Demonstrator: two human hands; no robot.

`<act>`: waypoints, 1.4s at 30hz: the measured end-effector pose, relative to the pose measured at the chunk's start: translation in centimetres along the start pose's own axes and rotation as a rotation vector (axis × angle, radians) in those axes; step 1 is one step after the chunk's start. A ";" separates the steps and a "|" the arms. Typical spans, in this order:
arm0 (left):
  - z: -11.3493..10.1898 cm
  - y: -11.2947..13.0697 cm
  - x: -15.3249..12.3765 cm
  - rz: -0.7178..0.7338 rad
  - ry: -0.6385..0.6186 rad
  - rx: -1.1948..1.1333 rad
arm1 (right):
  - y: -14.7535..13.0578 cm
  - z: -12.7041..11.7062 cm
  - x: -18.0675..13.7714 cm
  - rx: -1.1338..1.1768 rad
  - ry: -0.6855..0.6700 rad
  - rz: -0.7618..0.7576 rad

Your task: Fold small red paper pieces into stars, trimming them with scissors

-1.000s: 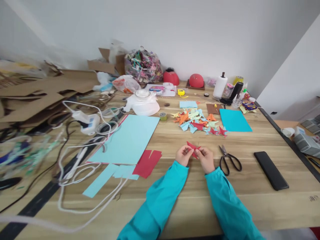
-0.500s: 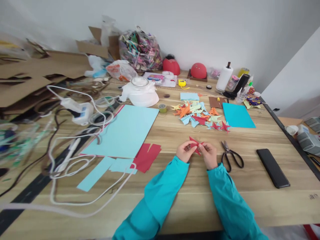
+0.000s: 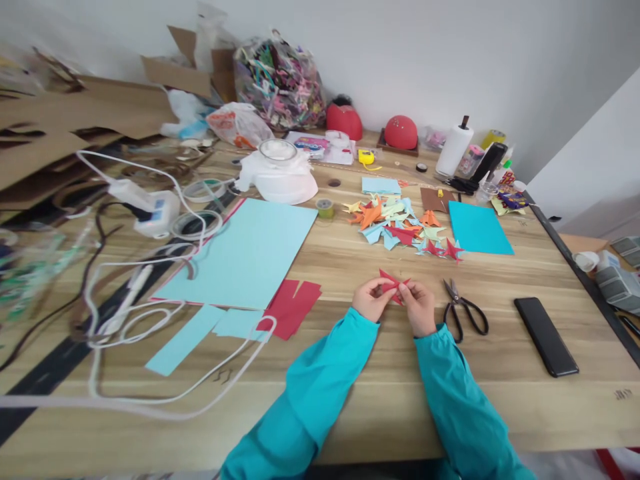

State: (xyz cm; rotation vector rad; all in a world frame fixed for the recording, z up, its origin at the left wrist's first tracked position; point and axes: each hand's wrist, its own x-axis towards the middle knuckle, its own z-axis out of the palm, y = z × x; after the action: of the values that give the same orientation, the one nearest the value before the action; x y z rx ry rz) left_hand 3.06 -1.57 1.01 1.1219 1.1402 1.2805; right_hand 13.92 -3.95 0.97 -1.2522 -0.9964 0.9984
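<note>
Between my two hands is a red paper crane [image 3: 393,285], folded with pointed tips sticking out. My left hand [image 3: 371,298] pinches its left side with thumb and forefinger. On the other side my right hand [image 3: 419,307] has its fingertips closed on the paper; the fingers partly cover the folds. Beyond them lies a heap of folded paper cranes [image 3: 400,223] in orange, blue, pale green and red. Black-handled scissors [image 3: 463,310] rest open just right of my right hand. Red paper strips [image 3: 293,310] lie left of my left hand.
Pale blue sheets [image 3: 240,253] and cut strips [image 3: 185,340] lie to the left, crossed by a white cable [image 3: 200,419]. A phone [image 3: 546,337] is at the right. Behind are a bright blue sheet [image 3: 480,228], a tape roll [image 3: 325,209] and a white plastic bundle [image 3: 285,180].
My view has shifted slightly. Both hands stay on the red paper crane, with the fingers moving only a little and its right tip now showing above my right fingers.
</note>
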 end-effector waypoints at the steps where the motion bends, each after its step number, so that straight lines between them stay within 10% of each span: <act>1: 0.0 0.0 0.0 -0.001 0.003 -0.009 | 0.0 0.0 0.0 -0.006 -0.003 0.000; 42: -0.1 -0.2 0.1 -0.003 0.003 -0.071 | -0.3 -0.2 0.2 0.001 -0.026 0.050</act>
State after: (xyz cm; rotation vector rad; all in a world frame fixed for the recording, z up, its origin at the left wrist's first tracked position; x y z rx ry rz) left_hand 2.99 -1.49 0.83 1.0654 1.0900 1.3108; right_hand 14.14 -3.83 1.22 -1.2713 -0.9886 1.0560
